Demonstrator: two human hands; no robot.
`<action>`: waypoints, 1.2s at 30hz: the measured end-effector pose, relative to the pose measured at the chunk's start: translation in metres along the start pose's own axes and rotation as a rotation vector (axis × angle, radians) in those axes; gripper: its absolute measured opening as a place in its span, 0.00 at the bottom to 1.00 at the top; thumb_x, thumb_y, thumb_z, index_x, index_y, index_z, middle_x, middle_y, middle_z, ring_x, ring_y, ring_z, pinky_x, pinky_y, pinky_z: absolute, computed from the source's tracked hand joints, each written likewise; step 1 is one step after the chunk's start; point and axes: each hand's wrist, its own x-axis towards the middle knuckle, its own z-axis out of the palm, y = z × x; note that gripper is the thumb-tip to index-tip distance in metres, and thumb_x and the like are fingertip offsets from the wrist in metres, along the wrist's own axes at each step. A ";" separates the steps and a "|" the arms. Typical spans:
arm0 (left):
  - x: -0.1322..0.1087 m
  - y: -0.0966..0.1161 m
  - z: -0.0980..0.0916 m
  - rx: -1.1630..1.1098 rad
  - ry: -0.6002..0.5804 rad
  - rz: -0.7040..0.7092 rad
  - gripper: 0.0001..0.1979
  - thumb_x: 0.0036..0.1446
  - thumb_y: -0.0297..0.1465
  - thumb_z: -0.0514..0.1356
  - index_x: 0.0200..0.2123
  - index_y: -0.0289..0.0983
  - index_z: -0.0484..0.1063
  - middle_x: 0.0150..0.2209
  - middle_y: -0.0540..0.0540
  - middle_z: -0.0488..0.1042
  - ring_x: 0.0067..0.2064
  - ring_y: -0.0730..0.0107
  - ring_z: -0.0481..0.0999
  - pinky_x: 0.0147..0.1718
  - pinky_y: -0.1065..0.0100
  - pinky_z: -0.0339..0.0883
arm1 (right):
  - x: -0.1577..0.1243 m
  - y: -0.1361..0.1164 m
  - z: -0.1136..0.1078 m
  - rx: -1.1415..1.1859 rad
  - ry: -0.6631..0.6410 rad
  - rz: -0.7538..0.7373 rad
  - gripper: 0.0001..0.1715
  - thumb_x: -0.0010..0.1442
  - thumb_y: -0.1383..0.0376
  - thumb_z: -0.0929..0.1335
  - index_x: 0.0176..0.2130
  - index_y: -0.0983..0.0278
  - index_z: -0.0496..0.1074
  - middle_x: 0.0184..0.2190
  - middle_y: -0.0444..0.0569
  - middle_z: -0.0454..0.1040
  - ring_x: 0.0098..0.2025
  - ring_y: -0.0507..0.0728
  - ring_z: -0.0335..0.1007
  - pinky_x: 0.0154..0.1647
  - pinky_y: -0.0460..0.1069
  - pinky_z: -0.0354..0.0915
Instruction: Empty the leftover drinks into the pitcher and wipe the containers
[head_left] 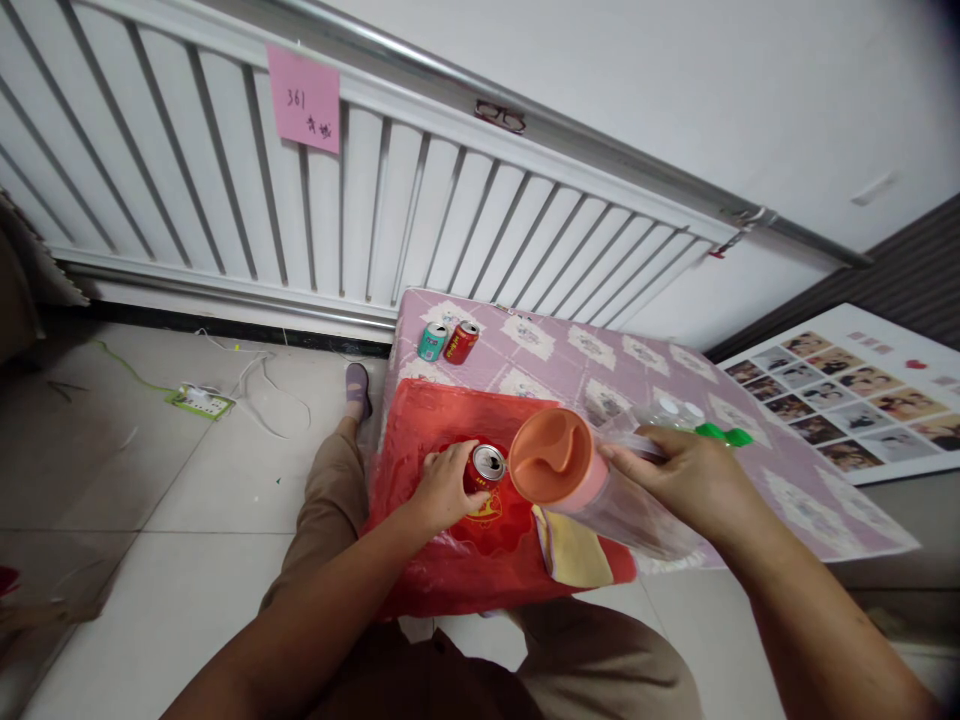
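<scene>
My left hand (448, 487) is wrapped round a red drink can (486, 466) standing upright on a red plastic bag (442, 560). My right hand (679, 478) grips a clear plastic jug with an orange lid (559, 460), held tilted on its side with the lid facing the can. The lid's edge is close to the can's top. A yellow cloth (574, 548) lies on the bag just below the jug.
The bag lies on a low table with a purple patterned cover (600, 355). A teal can (433, 341) and a red can (462, 342) stand at its far corner. Clear bottles with green caps (716, 432) sit behind my right hand. A radiator (300, 180), a power strip (199, 401) and a photo sheet (847, 385) surround it.
</scene>
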 end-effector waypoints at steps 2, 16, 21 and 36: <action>0.000 0.000 0.000 0.004 0.000 -0.001 0.38 0.48 0.32 0.69 0.61 0.40 0.58 0.59 0.39 0.71 0.60 0.50 0.69 0.58 0.48 0.58 | 0.000 0.000 0.000 0.003 0.003 -0.001 0.29 0.49 0.38 0.67 0.20 0.59 0.68 0.16 0.48 0.70 0.20 0.57 0.64 0.22 0.52 0.58; 0.000 0.001 -0.002 0.014 -0.012 -0.011 0.37 0.48 0.32 0.69 0.61 0.41 0.58 0.60 0.40 0.70 0.61 0.50 0.69 0.58 0.49 0.57 | -0.001 -0.004 0.000 0.014 -0.006 0.002 0.31 0.49 0.35 0.66 0.20 0.59 0.67 0.16 0.47 0.68 0.20 0.56 0.64 0.23 0.52 0.58; 0.000 0.001 -0.001 0.007 -0.007 -0.013 0.38 0.48 0.32 0.70 0.61 0.42 0.58 0.59 0.40 0.70 0.61 0.50 0.69 0.59 0.49 0.57 | -0.001 -0.004 0.000 0.028 0.000 -0.024 0.35 0.48 0.32 0.64 0.20 0.59 0.68 0.15 0.46 0.67 0.20 0.55 0.62 0.22 0.51 0.57; 0.000 0.004 -0.003 -0.001 -0.017 -0.020 0.38 0.48 0.32 0.69 0.60 0.41 0.58 0.59 0.40 0.70 0.61 0.51 0.69 0.59 0.49 0.57 | 0.001 -0.005 0.001 0.007 -0.018 -0.015 0.39 0.46 0.28 0.61 0.19 0.60 0.67 0.14 0.44 0.64 0.19 0.54 0.59 0.21 0.50 0.55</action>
